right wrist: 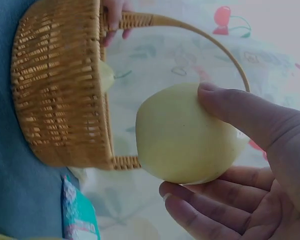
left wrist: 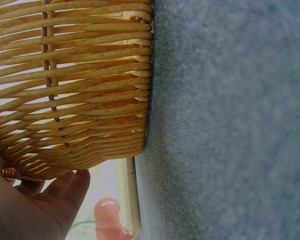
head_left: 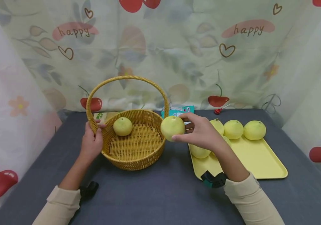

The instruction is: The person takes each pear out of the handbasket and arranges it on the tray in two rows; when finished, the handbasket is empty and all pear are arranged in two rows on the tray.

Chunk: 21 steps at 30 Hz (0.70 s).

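Note:
A yellow-brown wicker basket [head_left: 133,164] with a tall arched handle stands left of centre in the head view. One round pale yellow-green melon [head_left: 122,127] lies inside it on the left. My left hand [head_left: 92,140] grips the handle's left foot at the rim; the left wrist view shows its fingers by the woven wall [left wrist: 90,90]. My right hand [head_left: 201,129] holds another pale melon [head_left: 172,128] between thumb and fingers, raised at the basket's right rim. In the right wrist view this melon [right wrist: 185,135] appears apart from the basket wall [right wrist: 60,95].
A yellow tray [head_left: 257,159] at the right carries several similar melons [head_left: 233,129], partly behind my right hand. Behind the basket lie a teal packet [head_left: 187,109] and a tan-and-green package [head_left: 102,117]. A red-wrapped lollipop [head_left: 218,111] lies near the back curtain [head_left: 160,62].

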Each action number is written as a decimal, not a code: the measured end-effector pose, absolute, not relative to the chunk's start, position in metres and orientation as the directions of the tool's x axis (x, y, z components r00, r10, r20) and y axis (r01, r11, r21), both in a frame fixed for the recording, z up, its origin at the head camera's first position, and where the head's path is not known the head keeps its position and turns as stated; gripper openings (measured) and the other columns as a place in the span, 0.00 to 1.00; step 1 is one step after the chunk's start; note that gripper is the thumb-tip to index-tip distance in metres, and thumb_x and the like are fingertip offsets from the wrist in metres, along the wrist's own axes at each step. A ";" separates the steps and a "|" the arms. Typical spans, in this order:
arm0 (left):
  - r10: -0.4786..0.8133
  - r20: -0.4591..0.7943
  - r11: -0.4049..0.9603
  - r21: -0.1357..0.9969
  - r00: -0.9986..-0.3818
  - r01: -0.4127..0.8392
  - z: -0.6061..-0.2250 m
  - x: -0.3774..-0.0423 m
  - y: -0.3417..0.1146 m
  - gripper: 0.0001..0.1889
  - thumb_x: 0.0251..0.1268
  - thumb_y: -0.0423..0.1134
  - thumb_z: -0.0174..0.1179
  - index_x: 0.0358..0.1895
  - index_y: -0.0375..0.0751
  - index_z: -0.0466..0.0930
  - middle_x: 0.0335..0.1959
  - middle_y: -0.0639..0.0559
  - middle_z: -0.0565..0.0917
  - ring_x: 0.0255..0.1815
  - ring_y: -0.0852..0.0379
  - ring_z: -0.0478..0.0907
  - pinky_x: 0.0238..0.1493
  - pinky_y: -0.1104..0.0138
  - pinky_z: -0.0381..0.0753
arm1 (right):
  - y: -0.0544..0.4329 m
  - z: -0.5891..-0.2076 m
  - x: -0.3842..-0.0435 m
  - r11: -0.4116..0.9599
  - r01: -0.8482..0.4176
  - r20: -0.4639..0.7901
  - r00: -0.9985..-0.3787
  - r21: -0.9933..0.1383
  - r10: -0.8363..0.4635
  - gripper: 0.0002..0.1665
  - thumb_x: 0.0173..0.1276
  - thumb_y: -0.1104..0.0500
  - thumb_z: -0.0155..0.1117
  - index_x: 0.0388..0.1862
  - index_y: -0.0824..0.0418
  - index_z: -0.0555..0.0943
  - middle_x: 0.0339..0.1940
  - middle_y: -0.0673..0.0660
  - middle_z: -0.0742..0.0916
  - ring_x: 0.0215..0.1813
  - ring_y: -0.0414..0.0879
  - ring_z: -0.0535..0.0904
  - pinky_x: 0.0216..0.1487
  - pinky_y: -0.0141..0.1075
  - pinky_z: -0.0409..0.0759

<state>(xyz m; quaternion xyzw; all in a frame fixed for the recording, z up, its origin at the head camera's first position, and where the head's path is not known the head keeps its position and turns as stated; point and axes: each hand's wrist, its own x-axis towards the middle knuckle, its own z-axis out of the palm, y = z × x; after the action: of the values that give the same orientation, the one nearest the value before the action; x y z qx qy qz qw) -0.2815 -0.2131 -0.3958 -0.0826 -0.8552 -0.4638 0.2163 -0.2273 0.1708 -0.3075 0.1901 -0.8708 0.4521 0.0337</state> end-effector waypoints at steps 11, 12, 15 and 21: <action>-0.053 0.452 0.553 0.756 -0.891 0.350 -0.397 -0.282 -0.213 0.17 0.80 0.31 0.40 0.66 0.33 0.61 0.56 0.38 0.80 0.26 0.52 0.66 0.31 0.66 0.65 | 0.205 -0.297 -0.232 0.562 -0.311 0.242 -0.950 -0.767 -0.197 0.43 0.54 0.48 0.82 0.66 0.61 0.74 0.59 0.59 0.81 0.54 0.53 0.84 0.51 0.48 0.81; -0.053 0.454 0.554 0.755 -0.889 0.352 -0.396 -0.282 -0.213 0.16 0.80 0.31 0.40 0.66 0.33 0.61 0.56 0.38 0.80 0.25 0.53 0.65 0.31 0.66 0.65 | 0.209 -0.296 -0.232 0.561 -0.306 0.241 -0.952 -0.769 -0.188 0.44 0.55 0.48 0.81 0.66 0.61 0.73 0.60 0.59 0.81 0.54 0.54 0.84 0.51 0.49 0.81; -0.055 0.459 0.553 0.754 -0.887 0.356 -0.396 -0.282 -0.213 0.16 0.80 0.31 0.40 0.65 0.33 0.61 0.55 0.38 0.81 0.23 0.54 0.64 0.29 0.66 0.65 | 0.221 -0.292 -0.232 0.563 -0.298 0.246 -0.955 -0.771 -0.167 0.47 0.58 0.47 0.79 0.71 0.60 0.69 0.62 0.61 0.80 0.56 0.55 0.83 0.53 0.50 0.79; -0.056 0.464 0.556 0.750 -0.884 0.358 -0.397 -0.282 -0.213 0.16 0.80 0.31 0.41 0.65 0.33 0.61 0.55 0.38 0.81 0.23 0.55 0.65 0.29 0.67 0.65 | 0.242 -0.288 -0.232 0.609 -0.318 0.295 -0.945 -0.727 -0.142 0.49 0.60 0.47 0.77 0.77 0.48 0.65 0.58 0.62 0.82 0.56 0.55 0.81 0.55 0.51 0.77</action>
<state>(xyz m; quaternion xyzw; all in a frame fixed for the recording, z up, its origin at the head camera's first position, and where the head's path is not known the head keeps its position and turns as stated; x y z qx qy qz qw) -0.2821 -0.2133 -0.3971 -0.0886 -0.8531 -0.4629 0.2237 -0.2320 0.2416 -0.2882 0.1291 -0.8907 0.4232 0.1042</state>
